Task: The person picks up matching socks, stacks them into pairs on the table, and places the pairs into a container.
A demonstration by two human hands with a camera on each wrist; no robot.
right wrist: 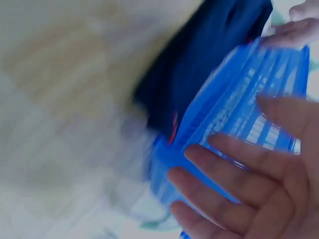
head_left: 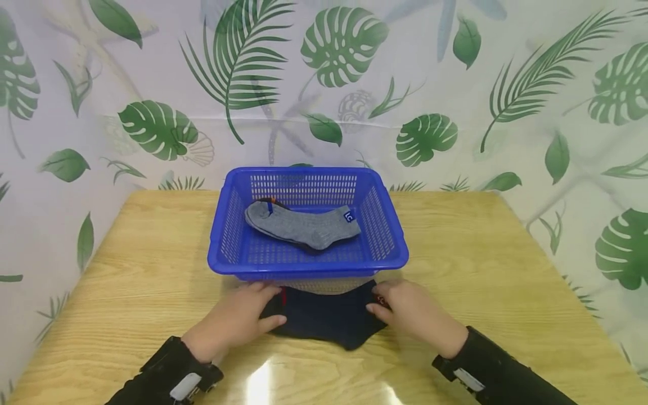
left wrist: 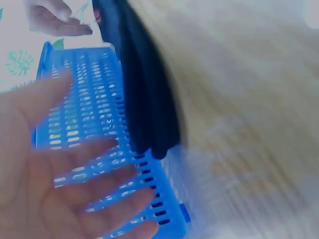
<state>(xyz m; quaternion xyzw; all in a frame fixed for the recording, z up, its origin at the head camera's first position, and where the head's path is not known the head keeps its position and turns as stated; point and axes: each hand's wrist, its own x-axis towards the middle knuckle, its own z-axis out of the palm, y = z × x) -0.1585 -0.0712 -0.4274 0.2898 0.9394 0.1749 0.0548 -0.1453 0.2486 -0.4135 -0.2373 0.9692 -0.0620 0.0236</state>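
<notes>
A dark navy pair of socks point(head_left: 324, 315), with red marks at its ends, lies stretched sideways on the table in front of the blue basket. My left hand point(head_left: 238, 315) is at the socks' left end, thumb and fingers apart. At the opposite end is my right hand point(head_left: 417, 312), its fingertips close to the cuff. Both wrist views show the left palm point(left wrist: 75, 184) and the right palm point(right wrist: 249, 184) with fingers spread and nothing pinched. Inside the blue plastic basket point(head_left: 309, 269) lie grey socks point(head_left: 309, 226), with darker socks partly hidden under them.
The wooden table point(head_left: 152, 270) extends to both sides of the basket. A leaf-patterned cloth point(head_left: 354, 101) hangs right behind it and along the sides. Light reflects off the table's front part.
</notes>
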